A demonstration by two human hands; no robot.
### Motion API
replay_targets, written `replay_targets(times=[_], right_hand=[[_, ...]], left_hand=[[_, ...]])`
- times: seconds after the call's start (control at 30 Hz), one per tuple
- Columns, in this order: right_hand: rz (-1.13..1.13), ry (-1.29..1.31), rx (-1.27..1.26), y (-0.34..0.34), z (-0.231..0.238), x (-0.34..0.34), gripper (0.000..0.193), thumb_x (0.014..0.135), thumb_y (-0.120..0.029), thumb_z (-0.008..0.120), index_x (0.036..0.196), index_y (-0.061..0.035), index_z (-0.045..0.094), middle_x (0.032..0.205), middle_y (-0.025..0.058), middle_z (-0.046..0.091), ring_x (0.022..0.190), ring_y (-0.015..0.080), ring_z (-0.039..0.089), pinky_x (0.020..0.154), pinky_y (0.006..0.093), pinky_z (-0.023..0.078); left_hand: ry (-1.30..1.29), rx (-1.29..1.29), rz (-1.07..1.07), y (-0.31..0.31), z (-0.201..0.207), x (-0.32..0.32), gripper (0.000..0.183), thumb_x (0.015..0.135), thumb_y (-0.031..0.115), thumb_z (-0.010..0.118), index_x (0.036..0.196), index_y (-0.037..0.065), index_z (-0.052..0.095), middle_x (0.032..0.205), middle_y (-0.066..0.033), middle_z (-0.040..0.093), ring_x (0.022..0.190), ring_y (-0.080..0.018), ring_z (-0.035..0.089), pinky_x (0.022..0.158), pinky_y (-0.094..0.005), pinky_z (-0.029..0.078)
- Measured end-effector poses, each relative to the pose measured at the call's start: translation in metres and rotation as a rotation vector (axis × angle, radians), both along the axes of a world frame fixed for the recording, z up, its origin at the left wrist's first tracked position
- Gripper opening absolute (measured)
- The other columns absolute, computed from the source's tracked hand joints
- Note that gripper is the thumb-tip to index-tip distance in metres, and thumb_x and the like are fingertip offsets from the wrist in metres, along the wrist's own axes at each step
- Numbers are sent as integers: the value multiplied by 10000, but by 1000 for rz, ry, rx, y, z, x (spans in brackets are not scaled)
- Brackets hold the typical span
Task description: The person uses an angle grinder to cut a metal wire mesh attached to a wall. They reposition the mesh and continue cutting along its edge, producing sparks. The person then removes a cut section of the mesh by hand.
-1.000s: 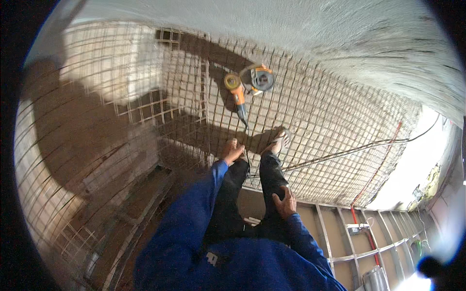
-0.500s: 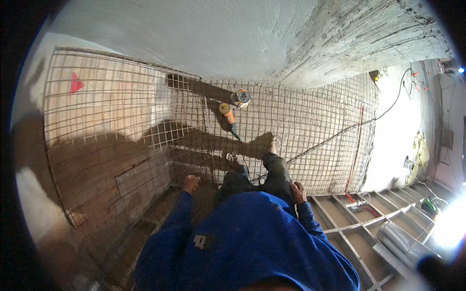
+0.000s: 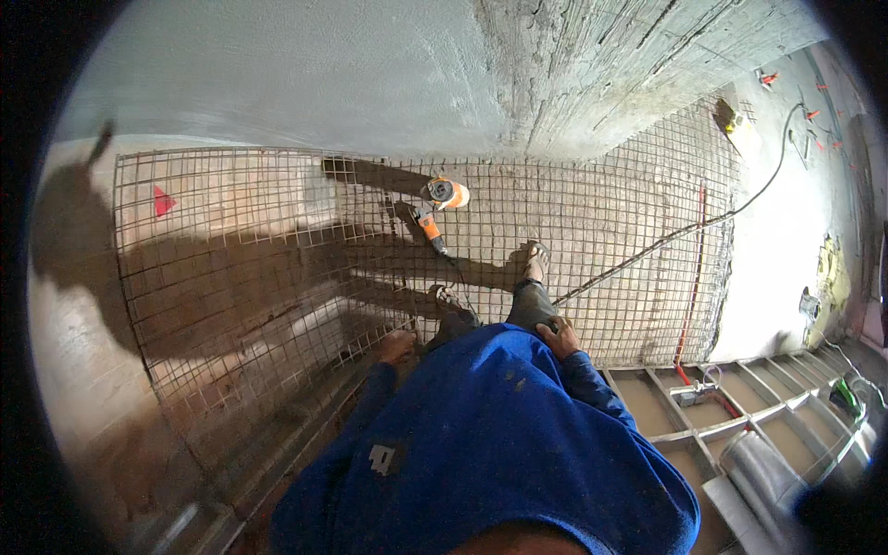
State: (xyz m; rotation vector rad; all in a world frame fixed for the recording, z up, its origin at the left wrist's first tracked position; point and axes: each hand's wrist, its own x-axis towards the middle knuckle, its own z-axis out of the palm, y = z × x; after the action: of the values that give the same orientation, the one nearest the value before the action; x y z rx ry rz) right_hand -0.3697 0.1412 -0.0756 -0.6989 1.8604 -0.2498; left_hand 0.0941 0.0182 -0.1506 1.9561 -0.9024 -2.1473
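Observation:
My left hand (image 3: 398, 347) is low beside my left leg, at the near edge of a wire mesh sheet (image 3: 231, 199). Its fingers look curled closed; whether they hold a mesh wire or something else is hidden. My right hand (image 3: 561, 339) lies on my right thigh, fingers resting flat over the dark trousers (image 3: 530, 303). Ahead of my feet an orange and black angle grinder (image 3: 429, 229) lies on the mesh. Just past it stands an orange and white round container (image 3: 448, 192) with a dark top.
A dark cable (image 3: 666, 240) crosses the mesh toward the right wall. Beside it runs a red conduit (image 3: 696, 277). Metal framing (image 3: 740, 407) lies at the near right. A rough plastered wall (image 3: 370, 83) bounds the far side. A red triangular piece (image 3: 163, 201) shows at left.
The view has tilted and shifted. My left hand has come closer to my left leg. My right hand stays on my right thigh; grinder and container still stand by each other.

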Motion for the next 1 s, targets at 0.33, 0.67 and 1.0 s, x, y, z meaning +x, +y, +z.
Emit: replay_targets(times=[0.33, 0.67, 1.0], right_hand=[[177, -220, -197, 21, -110, -100, 599, 857, -496, 671, 1178, 4, 599, 1088, 265, 645, 1049, 374, 622, 870, 428, 508], [397, -197, -343, 26, -195, -158, 519, 842, -397, 693, 1151, 12, 607, 1158, 233, 647, 1057, 362, 630, 844, 442, 519], [-121, -129, -126, -18, -49, -146, 719, 831, -520, 657, 1297, 17, 549, 1170, 268, 641, 1104, 373, 621, 919, 407, 501]], left_hand=[[-227, -137, 120, 6, 68, -111, 203, 941, 258, 610, 930, 55, 626, 831, -71, 626, 715, -188, 598, 618, -350, 505], [-371, -108, 20, 66, 31, -122, 472, 895, 460, 646, 1042, 12, 673, 996, -115, 666, 884, -244, 636, 763, -407, 523], [-300, -166, -213, -39, 44, -157, 439, 913, 437, 635, 1020, 12, 658, 931, -99, 655, 826, -230, 633, 699, -396, 518]])
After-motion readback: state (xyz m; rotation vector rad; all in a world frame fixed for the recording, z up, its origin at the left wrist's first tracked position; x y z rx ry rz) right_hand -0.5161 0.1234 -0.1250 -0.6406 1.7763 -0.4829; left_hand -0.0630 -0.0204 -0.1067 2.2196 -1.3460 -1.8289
